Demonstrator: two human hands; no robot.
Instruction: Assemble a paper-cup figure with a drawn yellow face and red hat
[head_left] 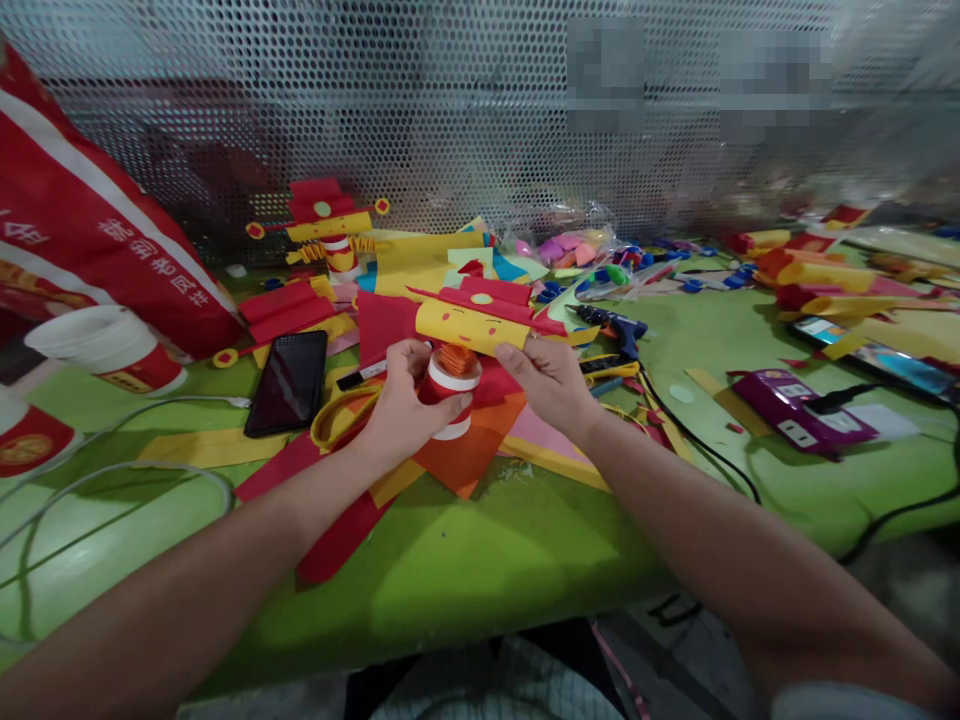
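Observation:
My left hand (405, 400) grips a small red-and-white paper cup (452, 385) with orange pleated paper at its top. A yellow paper roll with a drawn face and a red paper hat (480, 318) sits on that cup. My right hand (547, 380) holds the roll's right end with thumb and fingers. Both hands are above a pile of red, orange and yellow paper sheets (465, 450) on the green table (480, 560).
A black phone (289, 382) lies left of my hands. A finished paper figure (330, 230) stands at the back. A glue gun (611, 325), a purple box (799, 405), cables, paper cups (112, 350) at left and a red bag (97, 230) surround the work area.

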